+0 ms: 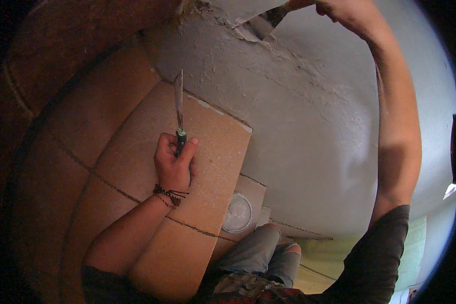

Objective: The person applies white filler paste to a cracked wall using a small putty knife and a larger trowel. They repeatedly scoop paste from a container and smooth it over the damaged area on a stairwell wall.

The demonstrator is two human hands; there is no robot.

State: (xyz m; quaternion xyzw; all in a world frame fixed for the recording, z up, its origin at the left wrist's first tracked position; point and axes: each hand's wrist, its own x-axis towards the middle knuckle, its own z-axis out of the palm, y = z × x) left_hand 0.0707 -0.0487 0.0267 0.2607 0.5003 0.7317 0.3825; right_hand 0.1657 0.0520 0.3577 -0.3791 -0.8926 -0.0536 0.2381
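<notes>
My left hand (175, 159) is closed round the dark handle of a putty knife (179, 104), whose blade points up and is seen nearly edge-on. It is held over the tan tiles, a little apart from the wall. At the upper edge, my right hand (347, 15) reaches far out and grips a wide scraper (262, 25), its fingers partly cut off by the frame. The scraper's blade lies against the rough grey plastered wall (299, 126), at a ridge of loose, uneven plaster (309, 66).
Large tan tiles (202, 187) with dark joints spread to the left, with a straight edge toward the wall. A round white lid or bucket top (237, 213) sits lower down beside my jeans-clad knees (258, 245). A dark reddish-brown surface (86, 35) stands at the upper left.
</notes>
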